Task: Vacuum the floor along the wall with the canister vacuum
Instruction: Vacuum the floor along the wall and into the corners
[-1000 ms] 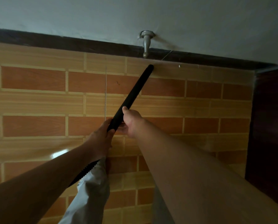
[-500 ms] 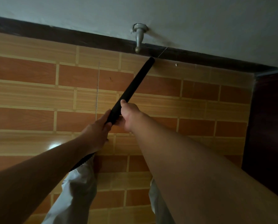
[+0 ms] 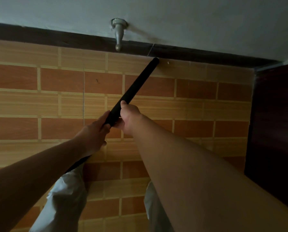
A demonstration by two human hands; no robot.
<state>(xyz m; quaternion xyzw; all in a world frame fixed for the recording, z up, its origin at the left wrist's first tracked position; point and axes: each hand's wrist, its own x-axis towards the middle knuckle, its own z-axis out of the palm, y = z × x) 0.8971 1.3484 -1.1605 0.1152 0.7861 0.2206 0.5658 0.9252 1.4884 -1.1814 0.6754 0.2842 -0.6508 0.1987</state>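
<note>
- The left hand grips the lower part of the black vacuum wand, with its fingers curled round the tube.
- The right hand clasps the wand just above the left one, thumb lying along it.
- The wand slants up and to the right, and its tip meets the tiled floor right at the dark baseboard.
- A ribbed hose comes out below the left hand.
- A grey door stop juts from the pale wall, left of the tip.
- White trouser legs show below the arms.
- A dark panel stands at the right.
</note>
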